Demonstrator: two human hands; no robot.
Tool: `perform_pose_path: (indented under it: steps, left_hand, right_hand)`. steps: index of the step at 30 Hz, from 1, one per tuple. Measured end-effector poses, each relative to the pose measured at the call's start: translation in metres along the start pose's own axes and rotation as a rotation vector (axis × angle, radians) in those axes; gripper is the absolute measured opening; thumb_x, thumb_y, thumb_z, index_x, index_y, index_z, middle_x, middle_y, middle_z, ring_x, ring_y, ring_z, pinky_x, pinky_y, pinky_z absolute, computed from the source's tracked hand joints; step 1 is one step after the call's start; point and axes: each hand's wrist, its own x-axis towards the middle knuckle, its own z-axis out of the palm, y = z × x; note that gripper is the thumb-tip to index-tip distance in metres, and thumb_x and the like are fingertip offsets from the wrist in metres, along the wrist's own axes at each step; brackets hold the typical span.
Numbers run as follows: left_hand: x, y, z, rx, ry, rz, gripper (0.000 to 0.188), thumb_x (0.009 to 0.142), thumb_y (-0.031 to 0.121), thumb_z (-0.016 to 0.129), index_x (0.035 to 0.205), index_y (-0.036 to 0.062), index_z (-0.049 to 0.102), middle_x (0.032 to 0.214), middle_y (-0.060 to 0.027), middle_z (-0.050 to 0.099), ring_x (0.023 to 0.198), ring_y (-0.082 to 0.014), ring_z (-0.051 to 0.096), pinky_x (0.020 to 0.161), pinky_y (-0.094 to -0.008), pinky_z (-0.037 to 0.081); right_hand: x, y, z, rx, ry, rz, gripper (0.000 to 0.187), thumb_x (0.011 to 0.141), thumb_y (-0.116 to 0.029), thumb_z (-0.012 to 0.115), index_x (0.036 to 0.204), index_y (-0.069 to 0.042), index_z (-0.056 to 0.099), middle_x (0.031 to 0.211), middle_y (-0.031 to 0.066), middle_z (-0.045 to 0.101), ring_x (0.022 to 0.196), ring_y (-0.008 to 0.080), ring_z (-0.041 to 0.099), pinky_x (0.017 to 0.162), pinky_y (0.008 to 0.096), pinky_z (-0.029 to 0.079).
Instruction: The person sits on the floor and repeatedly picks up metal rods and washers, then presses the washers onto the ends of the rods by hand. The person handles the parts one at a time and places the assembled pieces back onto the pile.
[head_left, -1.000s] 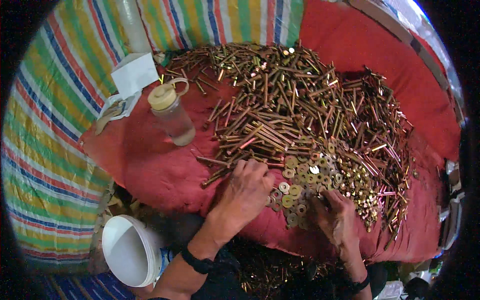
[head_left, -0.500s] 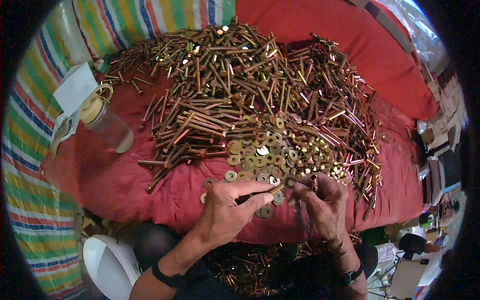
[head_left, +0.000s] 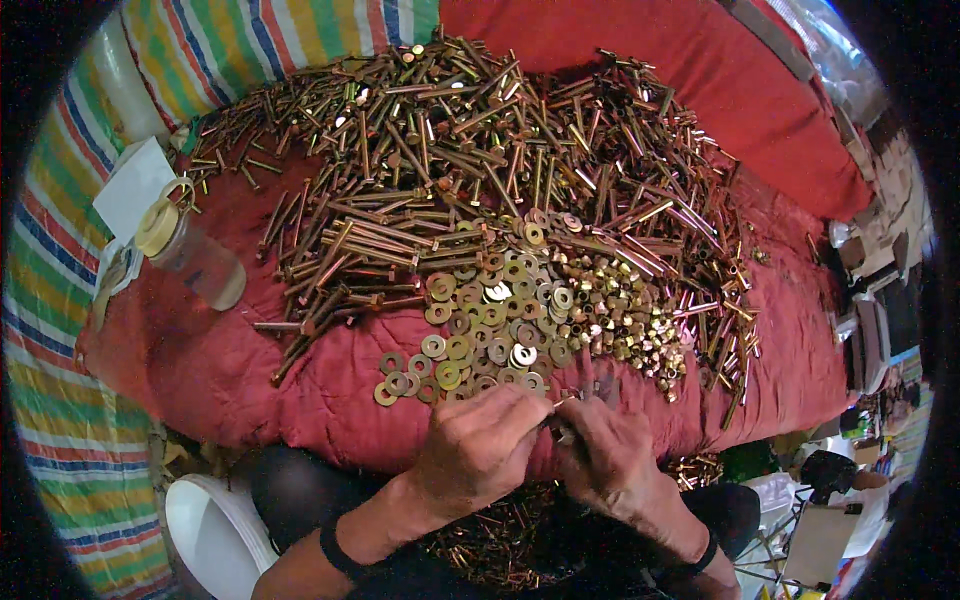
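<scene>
My left hand [head_left: 482, 440] is closed, thumb and forefinger pinching a brassy bolt [head_left: 565, 401] whose tip shows between my hands. Most of the bolt is hidden by the fingers. Against it, my right hand [head_left: 612, 455] is closed too, its fingertips meeting the left's; a small dark metal piece [head_left: 562, 434] shows under its fingers. Just beyond lie flat round washers [head_left: 497, 350], spread and partly overlapping. To their right is a heap of small brassy nuts [head_left: 630, 325]. Behind these rises a large pile of long coppery bolts [head_left: 450, 150].
A red cloth [head_left: 190, 370] covers the padded work surface. On its left stand a clear jar with a yellowish lid [head_left: 205, 265] and a white card [head_left: 135, 188]. A white tub [head_left: 215, 530] is at lower left. More bolts [head_left: 490, 545] lie below, between my legs.
My hands have come together and drawn nearer to me; before, they were apart, each pinching a metal piece. The view has shifted slightly, and more washers and nuts show.
</scene>
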Motion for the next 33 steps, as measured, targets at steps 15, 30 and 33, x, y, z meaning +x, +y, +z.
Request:
perform_pose_path:
  steps: [15, 30, 33]
  left_hand:
    - [0.002, 0.014, 0.002, -0.515, -0.048, -0.456, 0.015, 0.082, 0.009, 0.085, 0.089, 0.0026, 0.072, 0.086, -0.0034, 0.072, 0.083, -0.0122, 0.067, 0.078, -0.0280, 0.053]
    - [0.003, 0.004, -0.011, -0.545, 0.032, -0.487, 0.013, 0.082, 0.008, 0.085, 0.086, 0.0018, 0.074, 0.084, -0.0039, 0.074, 0.081, -0.0104, 0.067, 0.075, -0.0276, 0.051]
    - [0.003, 0.003, -0.008, -0.555, 0.040, -0.486, 0.013, 0.081, 0.008, 0.085, 0.084, 0.0016, 0.074, 0.084, -0.0040, 0.074, 0.080, -0.0104, 0.066, 0.074, -0.0275, 0.051]
  right_hand:
    - [0.036, -0.005, 0.022, 1.738, 0.710, 0.588, 0.040, 0.112, -0.038, 0.043, 0.098, -0.004, 0.059, 0.102, 0.0151, 0.066, 0.091, 0.0255, 0.067, 0.092, 0.0466, 0.056]
    - [0.031, -0.004, 0.000, 1.051, 0.411, 0.782, 0.042, 0.097, -0.033, 0.075, 0.120, 0.001, 0.067, 0.089, 0.0039, 0.070, 0.072, 0.0106, 0.061, 0.064, 0.0247, 0.047]
    - [0.030, -0.008, -0.002, 0.904, 0.519, 0.707, 0.046, 0.087, -0.018, 0.085, 0.123, 0.001, 0.064, 0.090, 0.0053, 0.072, 0.075, 0.0104, 0.064, 0.066, 0.0248, 0.051]
